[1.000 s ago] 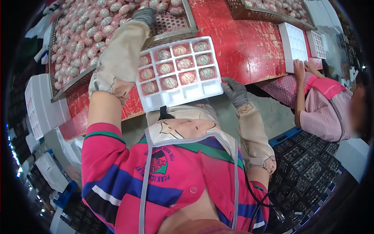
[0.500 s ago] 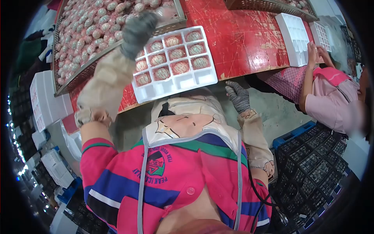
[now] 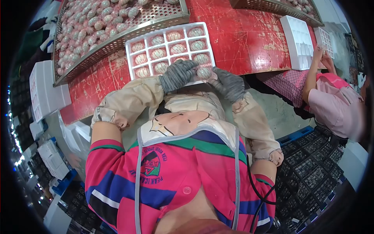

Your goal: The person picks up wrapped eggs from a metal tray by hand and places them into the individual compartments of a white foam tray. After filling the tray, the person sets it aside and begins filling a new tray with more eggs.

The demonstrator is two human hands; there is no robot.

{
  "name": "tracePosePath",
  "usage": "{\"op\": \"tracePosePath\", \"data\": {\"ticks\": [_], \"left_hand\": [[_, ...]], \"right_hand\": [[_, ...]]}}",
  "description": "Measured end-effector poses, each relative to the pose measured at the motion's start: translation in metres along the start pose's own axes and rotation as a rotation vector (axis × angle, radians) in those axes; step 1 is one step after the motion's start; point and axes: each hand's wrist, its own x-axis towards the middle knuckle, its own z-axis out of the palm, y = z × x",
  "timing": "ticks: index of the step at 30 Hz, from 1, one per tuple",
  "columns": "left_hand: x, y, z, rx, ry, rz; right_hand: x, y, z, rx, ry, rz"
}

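Head view, looking down over own chest. Noted left hand (image 3: 177, 75) and right hand (image 3: 230, 82), both in grey gloves, drawn together at near edge of white compartment tray (image 3: 127, 52). Saw one pale round piece (image 3: 203, 72) caught between them over near row: left fingertips closed against it, right-hand grip not clear enough to call. Judged it held low and two-handed for seating into a narrow cell without knocking neighbours. Found far rows of tray filled, one piece to a cell; near row mostly hidden under gloves. Logged tray lying on red table (image 3: 241, 39), close to body-side edge, likely for short reach. Marked perforated metal tray (image 3: 154, 13) heaped with like pieces just beyond and to left, probably kept there as supply; could not tell whether touching white tray. Spotted co-worker's hand (image 3: 319, 52) at far right by separate stack of white trays (image 3: 298, 35), well apart.

Against half a second before: left hand then raised above metal tray's corner, right hand hanging off table edge, near row bare. Now both down at that row, meeting on the piece.
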Motion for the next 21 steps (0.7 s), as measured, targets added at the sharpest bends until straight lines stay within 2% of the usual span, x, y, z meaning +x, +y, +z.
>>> {"op": "tracePosePath", "data": {"ticks": [1, 2, 3, 5, 10, 12, 14, 16, 18, 20, 21], "left_hand": [[0.001, 0.004, -0.004, -0.004, 0.0, 0.0], [0.003, 0.008, -0.009, -0.178, 0.057, -0.076], [0.004, 0.008, -0.011, -0.35, 0.114, -0.153], [0.006, 0.01, -0.004, -0.28, 0.125, -0.171], [0.011, 0.014, 0.004, -0.107, 0.131, -0.185], [0.015, 0.014, 0.002, -0.028, 0.047, -0.161], [0.01, 0.007, 0.017, -0.025, 0.045, -0.132], [0.021, 0.012, 0.015, 0.029, -0.107, -0.2], [0.033, 0.018, 0.019, 0.055, -0.119, -0.257], [0.041, 0.017, 0.009, 0.077, -0.135, -0.303], [0.05, 0.014, -0.009, -0.02, -0.282, -0.302]], "right_hand": [[0.008, 0.001, 0.001, -0.045, -0.148, 0.028], [0.016, 0.002, 0.002, -0.089, -0.296, 0.055], [0.022, 0.005, 0.007, -0.087, -0.299, 0.056], [0.031, 0.006, 0.016, -0.202, -0.444, 0.086], [0.042, -0.003, 0.013, -0.366, -0.545, 0.062], [0.047, -0.001, 0.019, -0.421, -0.575, 0.03], [0.047, 0.006, 0.028, -0.469, -0.595, 0.009], [0.052, 0.009, 0.037, -0.513, -0.611, -0.048], [0.059, 0.01, 0.04, -0.557, -0.629, -0.085], [0.067, 0.009, 0.04, -0.541, -0.719, -0.04], [0.068, 0.013, 0.039, -0.538, -0.737, -0.07]]}}
